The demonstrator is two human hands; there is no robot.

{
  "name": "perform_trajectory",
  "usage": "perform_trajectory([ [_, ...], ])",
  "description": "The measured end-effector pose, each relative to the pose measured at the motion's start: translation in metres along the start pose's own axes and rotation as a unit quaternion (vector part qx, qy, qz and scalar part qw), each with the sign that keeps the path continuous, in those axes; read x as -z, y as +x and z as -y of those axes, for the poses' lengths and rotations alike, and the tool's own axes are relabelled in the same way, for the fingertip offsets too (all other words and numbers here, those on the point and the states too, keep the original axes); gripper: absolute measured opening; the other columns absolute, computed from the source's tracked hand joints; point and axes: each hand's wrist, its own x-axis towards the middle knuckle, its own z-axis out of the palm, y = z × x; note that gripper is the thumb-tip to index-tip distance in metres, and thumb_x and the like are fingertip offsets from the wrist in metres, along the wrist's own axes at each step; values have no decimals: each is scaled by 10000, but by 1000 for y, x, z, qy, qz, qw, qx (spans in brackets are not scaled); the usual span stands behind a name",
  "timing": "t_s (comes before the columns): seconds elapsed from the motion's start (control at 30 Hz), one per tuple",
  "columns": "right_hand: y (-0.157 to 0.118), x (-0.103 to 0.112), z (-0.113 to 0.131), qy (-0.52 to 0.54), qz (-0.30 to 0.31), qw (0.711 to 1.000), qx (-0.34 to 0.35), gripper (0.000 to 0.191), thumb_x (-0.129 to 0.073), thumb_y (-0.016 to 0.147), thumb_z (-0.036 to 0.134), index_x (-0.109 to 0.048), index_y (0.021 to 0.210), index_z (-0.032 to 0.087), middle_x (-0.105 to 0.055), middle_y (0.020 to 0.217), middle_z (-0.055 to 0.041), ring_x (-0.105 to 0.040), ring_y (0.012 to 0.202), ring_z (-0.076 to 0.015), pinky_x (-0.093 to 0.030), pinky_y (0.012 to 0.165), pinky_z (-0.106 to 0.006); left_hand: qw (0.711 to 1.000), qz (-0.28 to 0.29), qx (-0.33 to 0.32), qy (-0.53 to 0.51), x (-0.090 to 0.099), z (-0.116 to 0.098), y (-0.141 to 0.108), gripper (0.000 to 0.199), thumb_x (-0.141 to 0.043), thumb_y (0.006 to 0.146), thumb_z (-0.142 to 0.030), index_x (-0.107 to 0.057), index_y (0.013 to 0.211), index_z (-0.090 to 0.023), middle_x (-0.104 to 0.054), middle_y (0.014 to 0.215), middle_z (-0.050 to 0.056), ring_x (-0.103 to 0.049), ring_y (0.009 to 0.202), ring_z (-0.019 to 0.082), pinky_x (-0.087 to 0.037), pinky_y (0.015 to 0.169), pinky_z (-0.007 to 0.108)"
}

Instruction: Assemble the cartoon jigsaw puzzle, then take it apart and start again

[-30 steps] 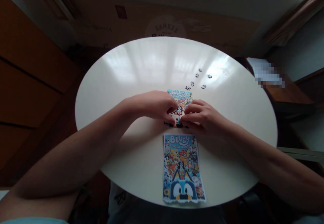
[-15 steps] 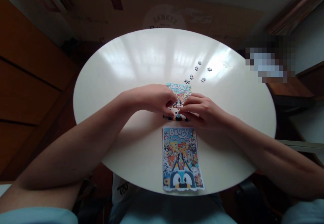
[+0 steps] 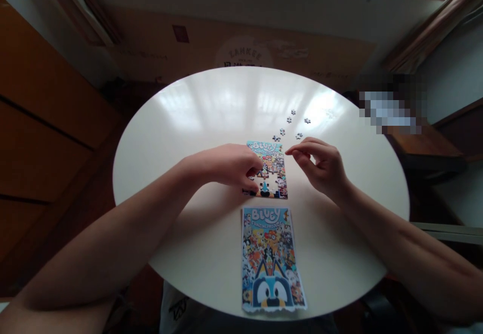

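A partly assembled jigsaw puzzle [image 3: 279,173] lies flat on the table, with gaps in its lower half where the table shows through. My left hand [image 3: 237,165] rests on its left edge, thumb and curled fingers apart, covering part of that side. Just off the puzzle's upper right edge hovers my right hand [image 3: 320,160], its thumb and fingertips brought together; no piece shows between them. Several loose puzzle pieces [image 3: 299,136] lie scattered beyond the puzzle, near my right fingertips. Closer to me is a printed reference picture [image 3: 269,243] with a blue cartoon dog, its bottom edge torn.
The white oval table [image 3: 151,153] shines with window reflections at its far side. A cardboard-coloured panel [image 3: 143,52] with lettering stands behind it. Wooden cabinet doors [image 3: 41,148] are on the left, and a brown piece of furniture [image 3: 430,143] stands on the right.
My right hand has lifted off the puzzle's lower part and moved up and right, uncovering its right side. My left hand stays on the puzzle. The camera view has tilted upward slightly.
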Motion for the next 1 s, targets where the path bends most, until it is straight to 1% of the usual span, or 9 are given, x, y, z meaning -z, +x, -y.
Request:
perform_trajectory([
  [0.27,0,0,-7,36,-27,998,-48,156,-595,913,219,-744,872,205,-661,775,-19,-560,696,-123,-425,618,-286,995,-14,-24,-92,8,9,-2,340,-599,863,-384,-443,626,-197,-438,557,-31,-384,512,103,-262,501,267],
  [0.37,1,0,-7,36,-50,997,-51,158,-600,912,236,-747,861,208,-669,781,-24,-567,704,-129,-426,622,-287,994,-71,-2,-82,10,18,-2,356,-566,885,-364,-415,611,-195,-392,544,-38,-347,514,99,-252,506,266],
  [0.47,3,6,-11,45,-125,988,-75,158,-614,907,278,-750,864,211,-671,798,-28,-565,708,-134,-436,628,-285,982,-175,39,-62,9,30,-3,374,-569,882,-368,-388,603,-198,-343,537,-49,-300,518,99,-236,508,270],
  [0.57,10,20,-22,92,-262,953,-121,172,-633,880,335,-742,858,204,-635,751,-18,-535,665,-119,-433,601,-263,955,-275,77,-82,6,41,-1,386,-547,892,-375,-363,599,-202,-352,540,-50,-314,523,102,-254,518,266],
  [0.63,18,34,-31,169,-347,910,-152,172,-657,839,344,-725,851,186,-568,684,5,-482,598,-89,-398,544,-229,933,-332,100,-95,5,47,0,392,-530,902,-399,-367,604,-205,-349,538,-53,-316,520,103,-262,524,265],
  [0.7,27,49,-37,267,-389,858,-201,183,-685,783,336,-696,861,171,-507,655,30,-443,554,-66,-362,495,-203,913,-376,120,-103,3,53,2,389,-515,908,-411,-373,610,-205,-351,540,-54,-331,527,107,-271,533,266],
  [0.77,35,62,-42,351,-390,810,-261,228,-706,730,324,-662,895,172,-479,649,48,-436,533,-59,-353,469,-192,899,-399,134,-117,1,58,4,381,-500,915,-417,-384,620,-206,-366,546,-52,-352,535,114,-286,543,268],
  [0.83,43,70,-48,394,-367,781,-316,282,-703,697,304,-630,943,189,-476,647,59,-446,524,-63,-367,465,-194,889,-413,147,-134,-1,63,5,357,-481,922,-420,-421,643,-206,-399,560,-46,-385,552,126,-310,556,271],
  [1.0,67,69,-72,367,-322,797,-357,266,-655,683,268,-565,928,212,-457,596,75,-439,478,-76,-363,450,-207,860,-439,172,-193,-5,76,8,264,-427,921,-375,-565,790,-194,-564,684,-7,-504,638,159,-384,592,270],
])
